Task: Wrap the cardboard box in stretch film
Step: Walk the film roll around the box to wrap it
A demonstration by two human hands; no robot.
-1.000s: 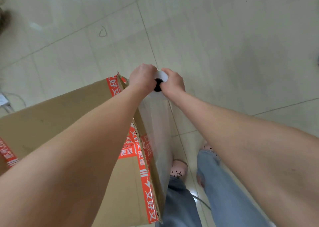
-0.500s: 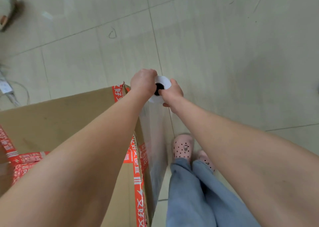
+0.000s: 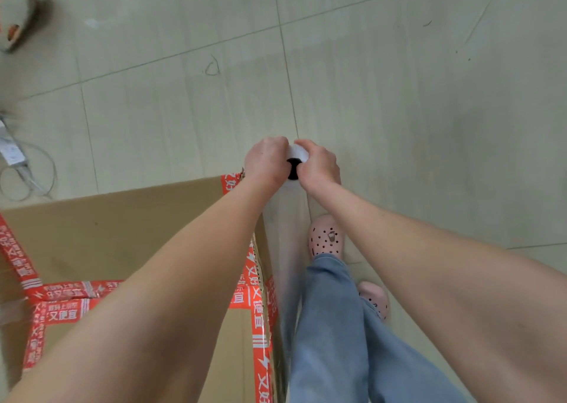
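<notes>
Cardboard box was seen on the tiled floor, at lower L of the view, top face up. Its R edge ran from the near side out to the far R corner. Red tape was laid along that R edge, across the top and over the far corner. White chars on the tape could be read as "又便宜" and, at the corner and lower down, "又好", with lightning-bolt marks between. The smaller print was too blurred to read.

Stretch film roll was held just beyond the far R corner of the box and was seen end-on. Its long axis stood upright, w/ the black core hole facing up at the camera. No label could be made out on the white end. A clear sheet of film hung from it, along the box's R side face.

Left hand and right hand were both clenched round the roll's top end, one grip per side, knuckles nearly touching.

Blue jeans and pink perforated clogs were seen just R of the box. A grey cable was looped on the floor at far L. A small scribble was marked on a tile beyond the box.
</notes>
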